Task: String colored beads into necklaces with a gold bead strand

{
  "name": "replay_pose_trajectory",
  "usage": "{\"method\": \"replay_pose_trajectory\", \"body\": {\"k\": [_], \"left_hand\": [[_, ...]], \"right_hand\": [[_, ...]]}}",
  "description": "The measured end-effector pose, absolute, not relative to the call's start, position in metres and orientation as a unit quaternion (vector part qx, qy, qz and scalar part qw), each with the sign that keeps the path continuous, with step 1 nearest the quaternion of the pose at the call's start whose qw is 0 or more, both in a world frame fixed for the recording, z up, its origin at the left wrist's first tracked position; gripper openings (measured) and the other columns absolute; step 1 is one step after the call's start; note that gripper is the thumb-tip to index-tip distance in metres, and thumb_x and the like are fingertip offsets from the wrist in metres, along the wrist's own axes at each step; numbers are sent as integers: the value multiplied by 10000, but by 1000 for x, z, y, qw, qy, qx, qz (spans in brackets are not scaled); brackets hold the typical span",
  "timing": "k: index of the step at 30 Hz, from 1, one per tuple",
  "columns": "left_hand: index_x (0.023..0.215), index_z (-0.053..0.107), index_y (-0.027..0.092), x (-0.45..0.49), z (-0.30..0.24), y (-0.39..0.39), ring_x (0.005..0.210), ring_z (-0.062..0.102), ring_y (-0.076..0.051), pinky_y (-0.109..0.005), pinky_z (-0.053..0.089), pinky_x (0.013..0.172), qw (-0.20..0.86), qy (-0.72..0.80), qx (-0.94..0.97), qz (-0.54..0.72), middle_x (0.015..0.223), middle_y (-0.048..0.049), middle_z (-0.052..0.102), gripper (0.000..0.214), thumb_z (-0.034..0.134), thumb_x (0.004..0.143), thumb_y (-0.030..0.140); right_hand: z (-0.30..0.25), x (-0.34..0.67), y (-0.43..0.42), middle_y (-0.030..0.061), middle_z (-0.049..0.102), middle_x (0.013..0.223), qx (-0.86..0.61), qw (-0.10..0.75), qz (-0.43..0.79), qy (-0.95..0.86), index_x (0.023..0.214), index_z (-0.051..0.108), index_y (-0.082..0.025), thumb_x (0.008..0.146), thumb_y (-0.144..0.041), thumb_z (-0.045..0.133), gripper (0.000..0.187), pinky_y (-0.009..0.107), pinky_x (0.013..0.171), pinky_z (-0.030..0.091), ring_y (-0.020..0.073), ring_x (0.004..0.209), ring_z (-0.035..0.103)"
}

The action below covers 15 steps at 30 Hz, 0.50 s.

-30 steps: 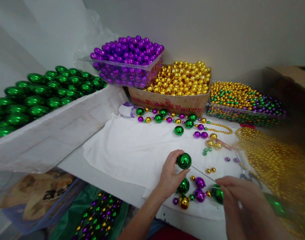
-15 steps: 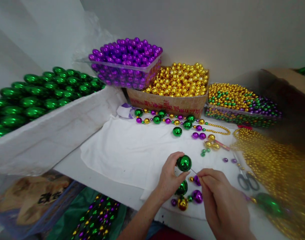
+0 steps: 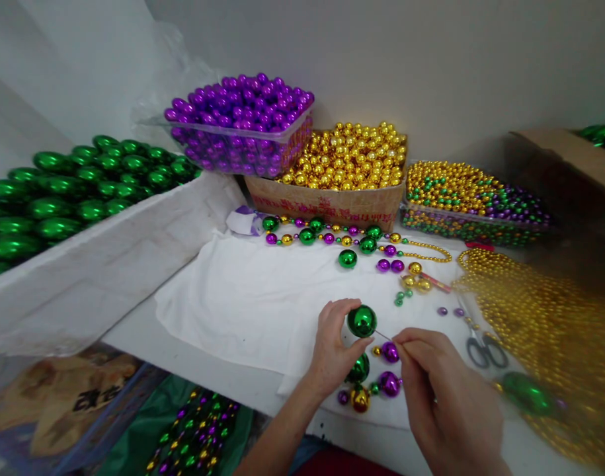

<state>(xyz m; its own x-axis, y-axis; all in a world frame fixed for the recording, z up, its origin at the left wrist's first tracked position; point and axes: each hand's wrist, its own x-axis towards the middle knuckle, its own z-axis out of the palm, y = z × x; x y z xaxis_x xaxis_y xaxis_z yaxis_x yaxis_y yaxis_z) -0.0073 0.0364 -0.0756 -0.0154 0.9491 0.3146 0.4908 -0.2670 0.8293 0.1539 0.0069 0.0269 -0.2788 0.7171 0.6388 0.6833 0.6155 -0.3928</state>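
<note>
Between the thumb and fingers of my left hand (image 3: 332,347) sits a large shiny green bead (image 3: 362,321). My right hand (image 3: 443,396) pinches a thin needle (image 3: 383,336), whose far end meets the lower right side of that bead; whether it has entered a hole I cannot tell. Beneath the hands, on a white cloth (image 3: 233,297), lies a strand of beads: another green one (image 3: 358,369), a gold one (image 3: 360,399) and purple ones, including a large purple bead (image 3: 389,384). My right hand covers part of the strand.
Behind stand a tub of purple beads (image 3: 282,137), a carton of gold beads (image 3: 326,201) and a tub of small mixed beads (image 3: 461,221). A foam box (image 3: 108,271) of green beads is left. Scissors (image 3: 486,352) and gold bead strings (image 3: 540,317) lie right. A finished-looking bead string (image 3: 328,238) lies behind.
The whole view has shifted slightly, so things sit a little farther left. Both hands keep nearly the same pose, with the needle still at the green bead.
</note>
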Motion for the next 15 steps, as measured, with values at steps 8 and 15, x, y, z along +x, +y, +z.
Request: {"method": "replay_pose_trajectory", "body": {"k": [8, 15], "left_hand": [[1190, 489, 254, -5, -76, 35, 1188, 497, -234, -485, 191, 1133, 254, 553, 661, 439, 1240, -50, 576, 547, 702, 696, 156], [1196, 482, 246, -5, -75, 34, 1182, 504, -220, -487, 196, 1134, 246, 559, 663, 433, 1234, -45, 579, 535, 709, 714, 189]], "right_hand": [[17, 155, 10, 54, 688, 922, -431, 392, 5, -813, 996, 555, -184, 917, -149, 490, 108, 225, 649, 485, 132, 793, 664], [14, 148, 9, 63, 674, 915, -438, 397, 21, -806, 952, 544, -179, 921, -118, 471, 100, 241, 634, 458, 141, 777, 647]]}}
